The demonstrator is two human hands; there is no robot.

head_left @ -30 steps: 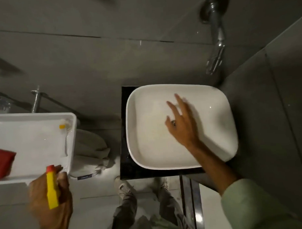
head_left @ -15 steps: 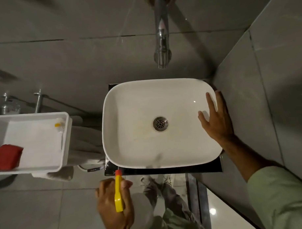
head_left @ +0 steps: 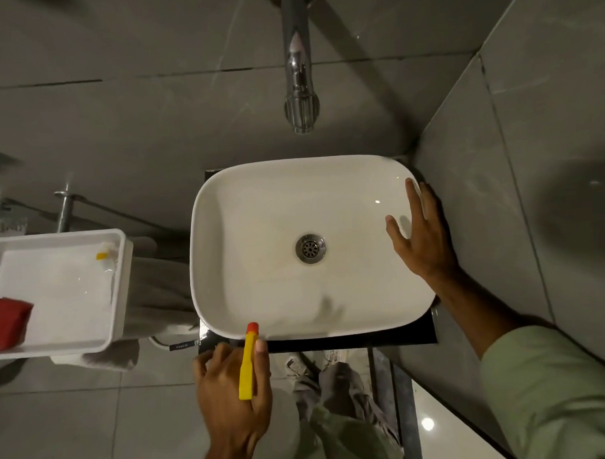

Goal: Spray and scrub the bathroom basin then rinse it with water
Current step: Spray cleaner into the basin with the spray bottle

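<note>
A white rectangular basin [head_left: 252, 210] sits on a black counter, with a metal drain [head_left: 310, 248] in its middle and a chrome tap [head_left: 298, 81] on the wall above it. My left hand [head_left: 231, 396] is closed around a yellow spray bottle with a red nozzle [head_left: 248, 365]. The nozzle points at the basin's near rim. My right hand [head_left: 421, 239] rests over the basin's right rim with its fingers spread and nothing in it.
To the left a white tray [head_left: 119, 287] holds a red sponge [head_left: 6, 322] and a brush with a yellow end [head_left: 103, 256]. White towels [head_left: 103, 358] hang below it. Grey tiled walls close in behind and to the right. My legs and shoes are visible below.
My left hand brought the spray bottle from beside the tray to the basin's near rim. My right hand slid from the drain to the right rim, where it stays.
</note>
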